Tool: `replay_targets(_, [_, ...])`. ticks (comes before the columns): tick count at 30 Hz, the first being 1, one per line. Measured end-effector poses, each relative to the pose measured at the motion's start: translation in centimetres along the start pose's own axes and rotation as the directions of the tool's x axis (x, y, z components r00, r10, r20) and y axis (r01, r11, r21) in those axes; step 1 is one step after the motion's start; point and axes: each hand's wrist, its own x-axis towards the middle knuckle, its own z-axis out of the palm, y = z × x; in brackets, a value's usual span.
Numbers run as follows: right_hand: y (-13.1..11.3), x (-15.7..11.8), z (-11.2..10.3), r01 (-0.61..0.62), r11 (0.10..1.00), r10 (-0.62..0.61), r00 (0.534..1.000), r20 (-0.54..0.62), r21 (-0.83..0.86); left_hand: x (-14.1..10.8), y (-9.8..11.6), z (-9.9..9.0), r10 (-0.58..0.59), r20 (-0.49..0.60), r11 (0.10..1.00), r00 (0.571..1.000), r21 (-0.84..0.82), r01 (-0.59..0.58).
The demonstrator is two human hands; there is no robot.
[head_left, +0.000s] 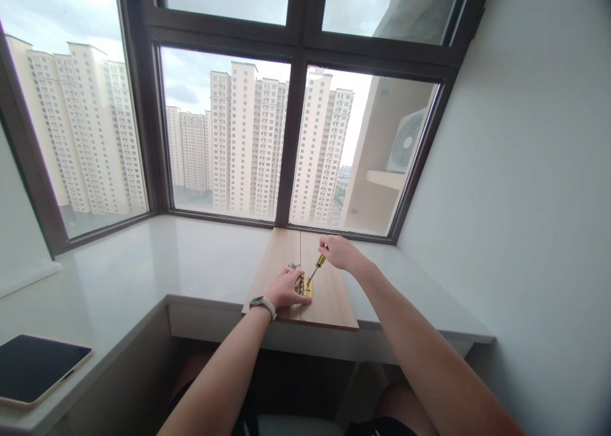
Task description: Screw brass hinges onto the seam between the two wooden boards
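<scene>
A screwdriver with a yellow and dark handle is in my right hand, whose fingers are closed around the handle's top. Its shaft slants down to the left, and the tip meets a gold-coloured metal hinge. My left hand grips this hinge between thumb and fingers, pressing it on the wooden boards and hiding its left part. The hinge lies by the seam between the two boards. Just beyond my left fingers are small metal pieces, probably screws, too small to make out.
The boards rest on a white windowsill counter, their front ends jutting slightly past its edge. A tablet with a dark screen lies at the lower left. Dark-framed windows stand behind the counter, and a white wall rises on the right.
</scene>
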Motion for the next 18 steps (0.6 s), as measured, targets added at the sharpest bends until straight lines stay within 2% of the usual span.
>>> replay_targets(4, [-0.23,-0.15,-0.16,-0.003,1.0,0.003,1.0,-0.004,-0.011,-0.09,0.17,-0.06,-0.013,-0.003,1.0,1.0,-0.001,0.013])
replay_targets(12, [0.12,-0.01,0.24,0.049,0.995,-0.048,0.999,-0.012,0.092,-0.1,0.17,-0.15,0.003,-0.003,1.0,1.0,-0.004,-0.003])
replay_targets(18, [0.33,0.09,0.29,0.029,0.998,-0.03,0.999,0.03,0.048,-0.06,0.12,-0.1,-0.009,0.0,1.0,1.0,0.001,0.009])
